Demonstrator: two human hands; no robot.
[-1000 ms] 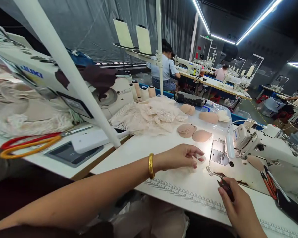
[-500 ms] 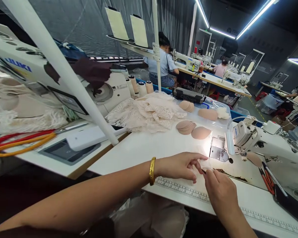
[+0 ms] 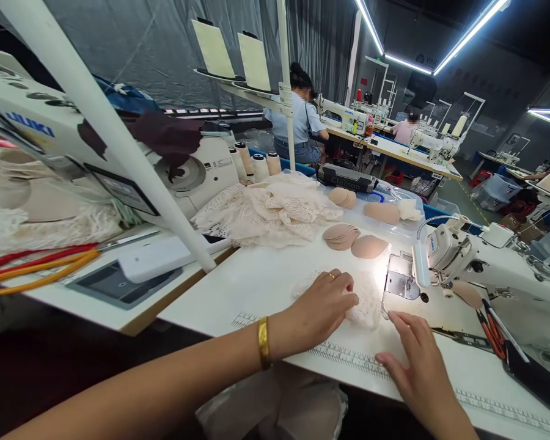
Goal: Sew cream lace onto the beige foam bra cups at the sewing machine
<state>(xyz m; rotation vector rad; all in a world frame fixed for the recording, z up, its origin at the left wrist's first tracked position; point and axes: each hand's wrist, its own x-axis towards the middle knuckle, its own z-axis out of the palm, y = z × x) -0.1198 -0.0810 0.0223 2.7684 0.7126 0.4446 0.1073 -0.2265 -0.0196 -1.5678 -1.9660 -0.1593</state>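
Note:
My left hand (image 3: 318, 305), with a gold bangle on the wrist and a ring, lies palm down with fingers curled over a pale lace piece (image 3: 364, 299) on the white sewing table (image 3: 266, 281). To its right, my right hand (image 3: 415, 360) rests flat with fingers stretched toward the lace, near the printed ruler at the table's front edge. The lace lies just left of the lit needle plate (image 3: 401, 278) of the white sewing machine (image 3: 481, 269).
Beige foam cups (image 3: 355, 240) and a heap of cream lace (image 3: 275, 211) lie behind. Red snips (image 3: 490, 330) sit under the machine arm. Another machine, thread cones (image 3: 252, 162) and red-and-yellow scissors (image 3: 36, 266) stand at the left. Other people sew at tables in the back.
My right hand held small dark snips a second ago and met my left hand; now it lies flat and empty. My left hand has settled on the lace by the needle plate.

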